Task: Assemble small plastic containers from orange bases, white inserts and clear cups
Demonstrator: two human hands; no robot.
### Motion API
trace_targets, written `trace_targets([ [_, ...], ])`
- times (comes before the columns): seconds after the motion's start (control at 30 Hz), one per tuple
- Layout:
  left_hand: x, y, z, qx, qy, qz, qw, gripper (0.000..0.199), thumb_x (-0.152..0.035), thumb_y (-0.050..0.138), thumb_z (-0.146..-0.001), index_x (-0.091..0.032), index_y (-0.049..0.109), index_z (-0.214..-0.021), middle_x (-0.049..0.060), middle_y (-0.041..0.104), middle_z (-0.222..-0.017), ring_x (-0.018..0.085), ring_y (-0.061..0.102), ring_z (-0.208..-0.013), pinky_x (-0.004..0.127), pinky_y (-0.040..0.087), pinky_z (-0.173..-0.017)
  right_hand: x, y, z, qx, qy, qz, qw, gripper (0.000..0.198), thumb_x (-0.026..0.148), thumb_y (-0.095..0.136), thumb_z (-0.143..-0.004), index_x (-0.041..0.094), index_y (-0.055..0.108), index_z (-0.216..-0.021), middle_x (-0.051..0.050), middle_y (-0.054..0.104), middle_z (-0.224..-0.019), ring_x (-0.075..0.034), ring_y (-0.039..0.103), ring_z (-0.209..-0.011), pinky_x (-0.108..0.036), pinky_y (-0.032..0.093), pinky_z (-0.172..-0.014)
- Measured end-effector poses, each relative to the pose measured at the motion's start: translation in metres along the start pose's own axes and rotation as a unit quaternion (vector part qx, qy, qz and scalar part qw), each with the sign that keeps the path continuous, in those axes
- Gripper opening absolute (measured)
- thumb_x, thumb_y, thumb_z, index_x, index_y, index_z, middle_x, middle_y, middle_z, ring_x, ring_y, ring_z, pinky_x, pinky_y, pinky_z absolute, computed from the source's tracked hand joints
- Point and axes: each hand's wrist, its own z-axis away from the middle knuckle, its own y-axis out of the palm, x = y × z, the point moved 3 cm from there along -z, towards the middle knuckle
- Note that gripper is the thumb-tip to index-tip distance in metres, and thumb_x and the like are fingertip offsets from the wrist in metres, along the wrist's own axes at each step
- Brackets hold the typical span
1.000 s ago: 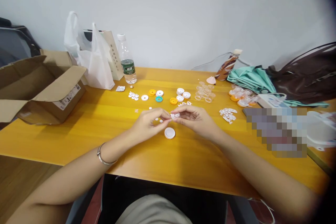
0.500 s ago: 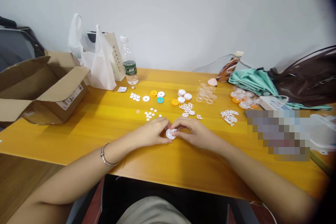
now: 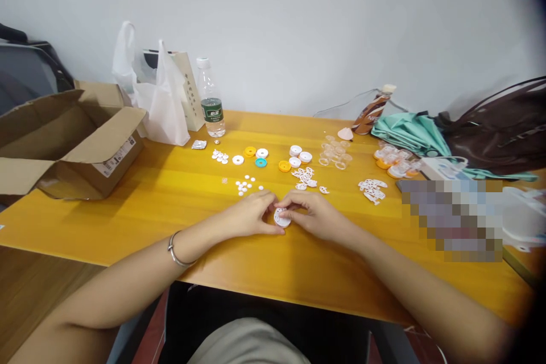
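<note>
Near the front middle of the table, my left hand (image 3: pixel 255 213) is closed around the edge of a small white round plastic base (image 3: pixel 282 222). My right hand (image 3: pixel 310 213) reaches over from the other side, its fingers at the far rim and its thumb on a thin white cut-out plastic piece (image 3: pixel 281 214) lying on the base. My fingers partly cover both parts. Beyond my hands are a pile of similar white cut-out pieces (image 3: pixel 304 178) and several small white discs (image 3: pixel 244 186).
White, orange and teal round bases (image 3: pixel 260 162) sit further back, beside clear rings (image 3: pixel 335 152). More cut-outs (image 3: pixel 372 190) and clear-topped assembled pieces (image 3: pixel 394 160) are at right. An open cardboard box (image 3: pixel 102 165), plastic bag (image 3: pixel 160 108) and water bottle (image 3: pixel 212 105) stand left.
The white base has shifted slightly right and its top now faces me more. The cut-out piece, held at the base's right edge before, now lies across its top under my right thumb.
</note>
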Motion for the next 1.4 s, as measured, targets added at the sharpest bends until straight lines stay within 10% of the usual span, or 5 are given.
trace_targets([
  [1.13,0.004,0.006,-0.002,-0.054,0.001,0.103,0.993,0.025,-0.037,0.064,-0.072,-0.016,0.053,-0.081,0.002,0.054,-0.078,0.015,0.051,-0.074,0.026,0.040,-0.066,-0.002,-0.003,0.005,-0.044,-0.059,-0.001,0.997,0.012,0.027,0.058,-0.081,0.019,0.065,-0.087,-0.004,0.062,-0.081,-0.013,0.058,-0.072,-0.028,0.048,-0.070],
  [1.4,0.001,0.010,-0.011,-0.106,-0.054,0.504,0.855,0.037,-0.027,0.072,-0.066,-0.014,0.054,-0.095,0.006,0.065,-0.092,0.014,0.062,-0.082,0.031,0.046,-0.083,-0.001,-0.014,0.006,-0.202,-0.045,-0.133,0.969,0.023,0.031,0.067,-0.073,0.027,0.062,-0.094,-0.002,0.065,-0.089,-0.016,0.062,-0.078,-0.032,0.052,-0.074],
])
